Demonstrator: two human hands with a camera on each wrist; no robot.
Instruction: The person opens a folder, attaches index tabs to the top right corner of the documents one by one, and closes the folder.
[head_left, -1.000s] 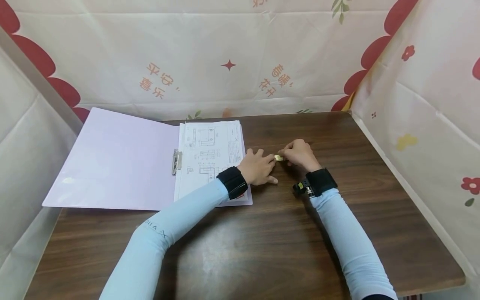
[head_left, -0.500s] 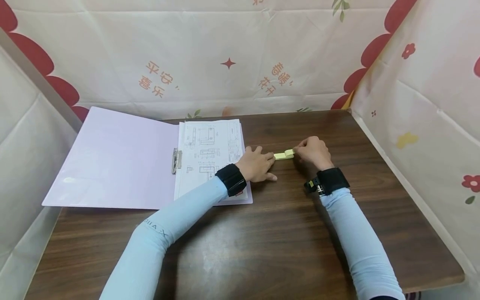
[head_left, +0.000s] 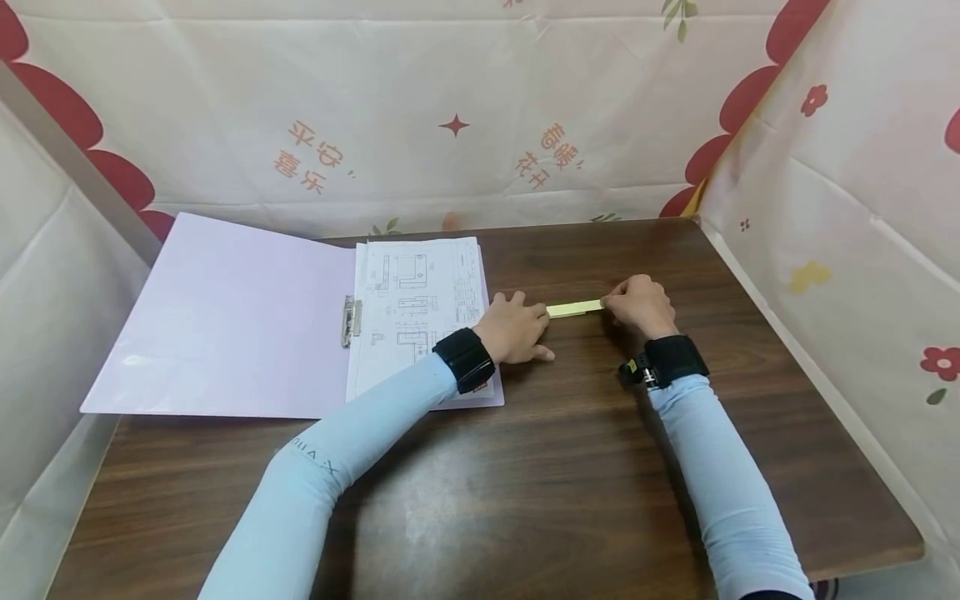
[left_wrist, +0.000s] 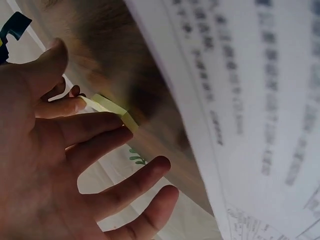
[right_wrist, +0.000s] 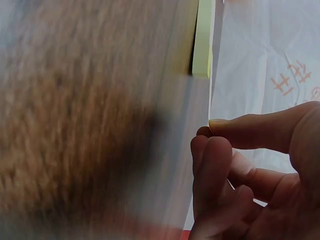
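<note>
A narrow pad of pale yellow sticky notes [head_left: 564, 311] lies on the table, right of the open folder. My left hand [head_left: 516, 327] rests with spread fingers, its fingertips on the pad's left end; in the left wrist view those fingers are nearly straight against the pad [left_wrist: 130, 122]. Between thumb and forefinger, my right hand [head_left: 641, 306] pinches the far end of the top note [head_left: 594, 305], drawn out to the right. From the right wrist view, this note [right_wrist: 210, 102] appears edge-on as a thin line beyond the end of the pad [right_wrist: 201, 55].
The lilac folder [head_left: 232, 325] lies open at the left, with a metal clip [head_left: 351, 321] along its spine. Printed drawing sheets [head_left: 420, 271] fill its right side, partly under my left wrist. Patterned cloth [head_left: 465, 75] hangs behind the brown table [head_left: 480, 500].
My right hand has moved right, pulling the top note along; its curled-over fold has straightened into a longer yellow strip. The left hand has stayed almost still on the pad.
</note>
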